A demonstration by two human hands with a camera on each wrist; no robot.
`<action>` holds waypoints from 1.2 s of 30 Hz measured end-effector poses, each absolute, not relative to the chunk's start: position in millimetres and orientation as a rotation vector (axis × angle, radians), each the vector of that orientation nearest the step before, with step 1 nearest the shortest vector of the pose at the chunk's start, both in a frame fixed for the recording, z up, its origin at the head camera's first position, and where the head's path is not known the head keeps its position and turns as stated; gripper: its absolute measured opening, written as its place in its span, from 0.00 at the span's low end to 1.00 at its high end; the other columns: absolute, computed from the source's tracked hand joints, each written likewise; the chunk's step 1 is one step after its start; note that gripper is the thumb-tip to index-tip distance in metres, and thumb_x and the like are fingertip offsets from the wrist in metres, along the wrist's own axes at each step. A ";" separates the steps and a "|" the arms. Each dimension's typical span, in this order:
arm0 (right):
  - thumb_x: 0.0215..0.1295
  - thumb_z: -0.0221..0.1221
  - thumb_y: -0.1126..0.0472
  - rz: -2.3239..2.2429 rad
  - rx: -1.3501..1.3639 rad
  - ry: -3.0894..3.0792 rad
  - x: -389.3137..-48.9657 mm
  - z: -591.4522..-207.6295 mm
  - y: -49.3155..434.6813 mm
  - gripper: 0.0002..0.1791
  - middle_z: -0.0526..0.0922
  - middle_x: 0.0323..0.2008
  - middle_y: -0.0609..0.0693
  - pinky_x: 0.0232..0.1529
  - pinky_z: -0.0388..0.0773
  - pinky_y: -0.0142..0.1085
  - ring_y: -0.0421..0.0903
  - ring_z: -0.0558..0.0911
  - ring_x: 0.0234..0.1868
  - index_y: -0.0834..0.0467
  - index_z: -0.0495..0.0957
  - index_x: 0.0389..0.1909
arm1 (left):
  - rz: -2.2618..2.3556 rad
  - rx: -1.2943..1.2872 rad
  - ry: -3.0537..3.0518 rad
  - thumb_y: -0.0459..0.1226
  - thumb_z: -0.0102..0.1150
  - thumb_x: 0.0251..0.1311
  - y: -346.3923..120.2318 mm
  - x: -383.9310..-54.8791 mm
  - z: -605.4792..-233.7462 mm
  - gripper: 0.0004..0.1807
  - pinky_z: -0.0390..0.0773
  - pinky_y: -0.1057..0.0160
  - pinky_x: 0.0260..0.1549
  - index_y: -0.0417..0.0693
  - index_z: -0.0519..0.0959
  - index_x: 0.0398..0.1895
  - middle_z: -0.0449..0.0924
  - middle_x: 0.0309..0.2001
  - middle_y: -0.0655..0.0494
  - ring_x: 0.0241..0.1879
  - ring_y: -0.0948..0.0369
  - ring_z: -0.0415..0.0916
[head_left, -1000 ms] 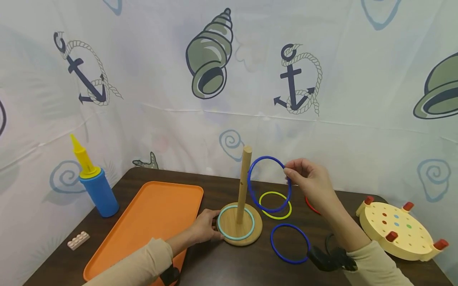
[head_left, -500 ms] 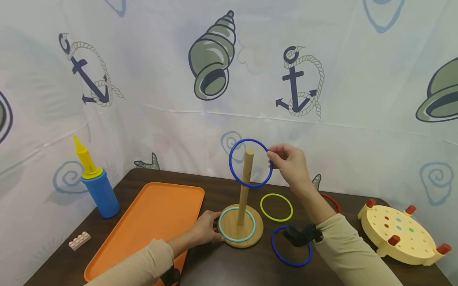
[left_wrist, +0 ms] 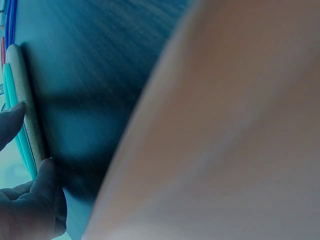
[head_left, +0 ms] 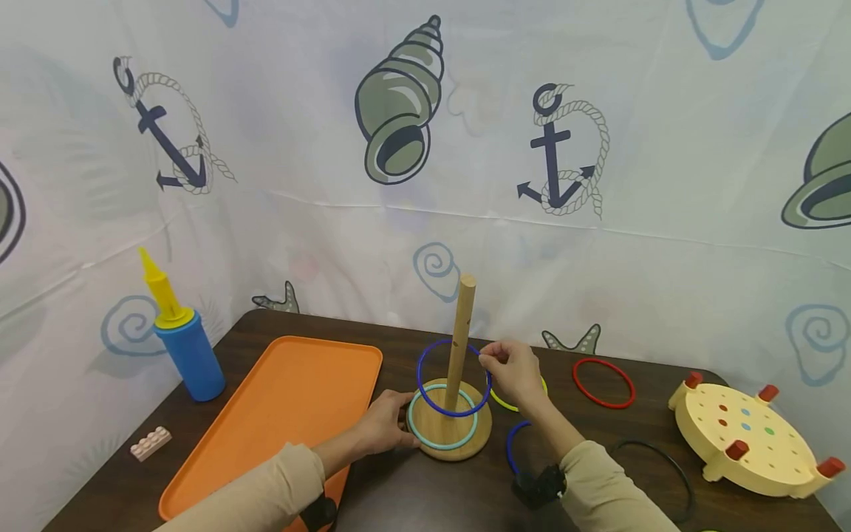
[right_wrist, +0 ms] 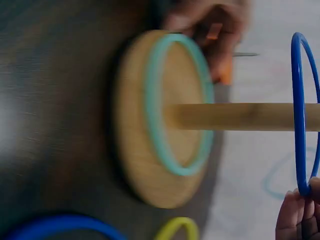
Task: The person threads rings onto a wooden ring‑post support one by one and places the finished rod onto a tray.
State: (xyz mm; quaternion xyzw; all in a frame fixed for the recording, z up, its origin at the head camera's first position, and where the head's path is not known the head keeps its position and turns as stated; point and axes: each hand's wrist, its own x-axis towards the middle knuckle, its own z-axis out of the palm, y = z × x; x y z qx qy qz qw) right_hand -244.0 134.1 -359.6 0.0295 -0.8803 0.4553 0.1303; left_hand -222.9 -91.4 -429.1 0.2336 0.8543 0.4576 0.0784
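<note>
A wooden ring toss stand [head_left: 433,427] has a round base and an upright peg [head_left: 461,325]. Around the peg's foot lies a teal ring [head_left: 442,448] on the base. My left hand [head_left: 384,423] grips the base's left edge, thumb at the near side and fingers at the far side. Between thumb and fingertips my right hand [head_left: 515,372] pinches a blue ring [right_wrist: 299,120]; this ring encircles the peg, tilted, above the teal one. In the left wrist view the fingers sit at the rim of the base, and much of the frame is blurred.
Right of the stand lie a yellow ring [head_left: 507,406], another blue ring [head_left: 511,448], a red ring [head_left: 614,406] and a black ring [head_left: 673,462]. A cream pegged board [head_left: 744,432] stands far right. Leftward are an orange tray [head_left: 299,391], a blue pump [head_left: 190,356] and a pink brick [head_left: 151,443].
My right hand has carried the blue ring left, up over the peg's top, then down around the peg. The left hand has stayed at the base.
</note>
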 end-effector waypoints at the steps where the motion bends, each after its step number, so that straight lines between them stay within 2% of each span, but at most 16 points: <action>1: 0.58 0.62 0.66 1.312 0.068 -2.584 -243.2 -367.4 133.6 0.03 0.83 0.24 0.53 0.23 0.75 0.30 0.40 0.78 0.20 0.63 0.82 0.30 | 1.376 0.709 2.549 0.22 0.70 0.39 -91.5 -223.4 -429.4 0.38 0.81 0.57 0.41 0.21 0.66 0.58 0.69 0.51 0.31 0.47 0.43 0.77; 6: 0.57 0.63 0.66 1.267 0.041 -2.671 -240.5 -396.1 130.4 0.03 0.81 0.21 0.49 0.18 0.71 0.30 0.40 0.75 0.18 0.61 0.82 0.27 | 1.371 0.710 2.546 0.22 0.70 0.38 -92.0 -224.4 -431.5 0.38 0.81 0.58 0.40 0.21 0.66 0.58 0.68 0.50 0.33 0.47 0.45 0.77; 15: 0.54 0.64 0.66 1.190 0.030 -2.730 -241.1 -412.8 125.1 0.03 0.83 0.21 0.48 0.26 0.70 0.33 0.41 0.76 0.25 0.60 0.83 0.24 | 1.339 0.721 2.572 0.24 0.71 0.38 -91.9 -226.3 -431.3 0.37 0.82 0.59 0.38 0.24 0.68 0.57 0.75 0.45 0.39 0.42 0.51 0.79; 25: 0.54 0.65 0.66 1.127 0.013 -2.744 -244.4 -420.5 123.2 0.03 0.82 0.22 0.48 0.26 0.70 0.34 0.41 0.75 0.25 0.60 0.83 0.24 | 1.324 0.612 2.609 0.25 0.73 0.38 -89.7 -220.9 -428.6 0.40 0.81 0.58 0.41 0.22 0.66 0.59 0.66 0.52 0.34 0.46 0.48 0.75; 36: 0.53 0.65 0.66 1.071 0.018 -2.733 -247.0 -422.5 120.6 0.04 0.80 0.20 0.47 0.24 0.68 0.33 0.41 0.73 0.23 0.60 0.81 0.22 | 1.326 0.570 2.604 0.24 0.72 0.37 -90.1 -220.8 -425.7 0.42 0.81 0.57 0.41 0.21 0.65 0.60 0.64 0.53 0.34 0.47 0.46 0.75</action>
